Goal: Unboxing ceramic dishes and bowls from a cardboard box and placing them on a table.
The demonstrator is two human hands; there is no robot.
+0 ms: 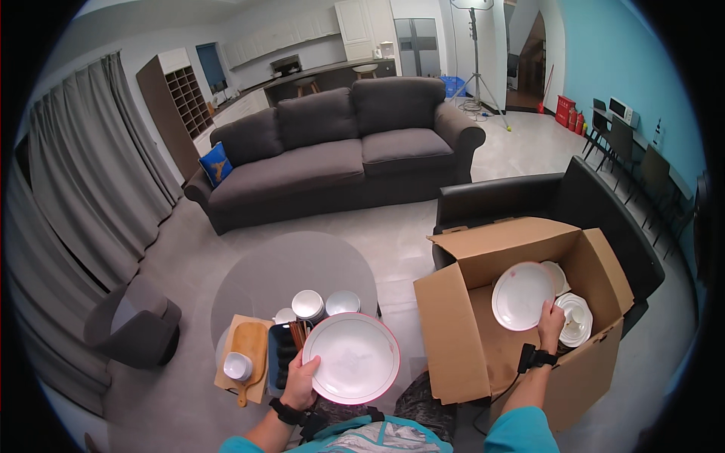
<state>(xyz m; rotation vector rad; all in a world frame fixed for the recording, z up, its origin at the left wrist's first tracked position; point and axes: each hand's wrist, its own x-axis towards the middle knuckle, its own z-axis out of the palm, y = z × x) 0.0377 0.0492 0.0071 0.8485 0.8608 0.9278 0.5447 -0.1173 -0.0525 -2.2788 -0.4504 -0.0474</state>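
Note:
A large white plate with a thin red rim (355,361) is in my left hand (300,383), gripped at its left edge above the near side of the round table. Over at the right, my right hand (550,326) reaches into an open cardboard box (455,332) and grips another white plate (522,296) by its lower right edge. That plate is tilted inside the box. Beside it in the box lie several white dishes (575,320), partly hidden by my hand and the plate.
On the grey round table (287,264) stand white bowls (307,304), a dark tray (279,349), brown chopsticks (300,332) and a wooden cutting board (249,347) bearing a small white cup (237,366). The box rests on a black armchair (498,198). A dark sofa (325,162) stands beyond.

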